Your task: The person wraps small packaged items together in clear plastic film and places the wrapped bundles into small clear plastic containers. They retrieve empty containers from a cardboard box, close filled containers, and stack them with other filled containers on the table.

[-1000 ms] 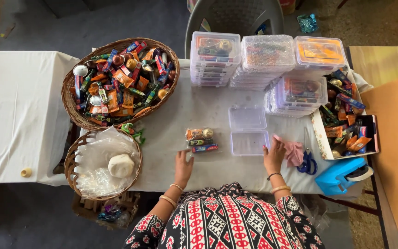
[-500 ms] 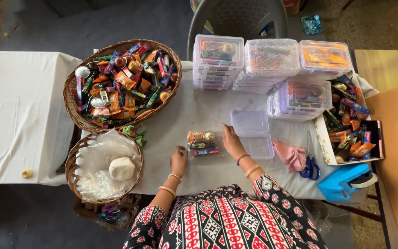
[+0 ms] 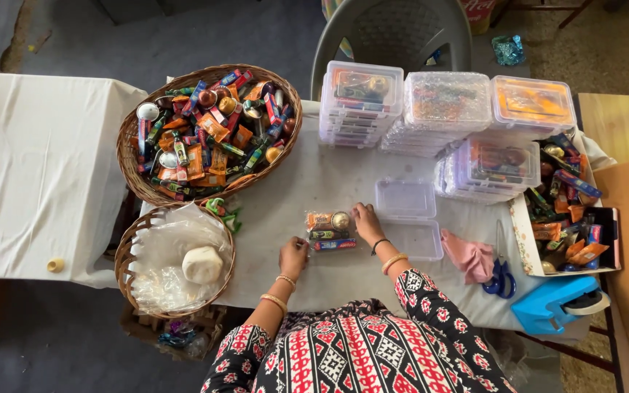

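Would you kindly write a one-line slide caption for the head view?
Right hand touches a small pile of sweets beside an open clear box; left hand rests nearby.

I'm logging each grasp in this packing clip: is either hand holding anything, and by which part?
Right hand rests its fingertips on the right edge of the small sweets pile; whether it grips is unclear. Left hand holds nothing.

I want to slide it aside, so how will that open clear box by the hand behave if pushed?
The clear box looks thin, empty plastic, so probably light and easy to slide on the cloth. Its open hinged lid may flap or flex.
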